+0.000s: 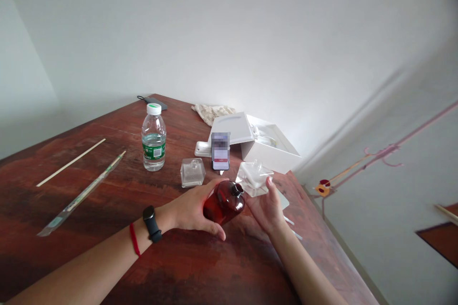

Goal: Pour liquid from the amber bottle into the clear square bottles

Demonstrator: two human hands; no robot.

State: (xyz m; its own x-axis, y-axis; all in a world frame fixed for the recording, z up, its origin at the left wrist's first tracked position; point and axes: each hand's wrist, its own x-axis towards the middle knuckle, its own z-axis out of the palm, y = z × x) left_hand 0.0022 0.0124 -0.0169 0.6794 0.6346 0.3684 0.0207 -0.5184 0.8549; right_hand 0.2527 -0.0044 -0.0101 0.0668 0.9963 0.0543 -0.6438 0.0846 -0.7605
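My left hand point(195, 209), with a black band on its wrist, is wrapped round a red-brown see-through bottle point(223, 202). The bottle leans, its dark uncapped neck up and to the right. Close on its right, my right hand point(266, 209) has thumb and fingers apart; some fingertips are hidden behind the bottle. Just beyond the right hand is a clear square bottle point(253, 177) with a short neck, and the thumb overlaps its right edge. Whether they touch, I cannot tell. A smaller-looking clear square bottle point(192, 173) stands on the table, left of the phone.
A phone point(220, 155) stands upright before an opened white box point(274, 147). On the left are a half-full water bottle point(153, 145), a bare thin stick point(71, 162) and a wrapped stick point(86, 190). A crumpled cloth point(211, 112) lies by the wall. The table's edge point(322, 243) runs along the right.
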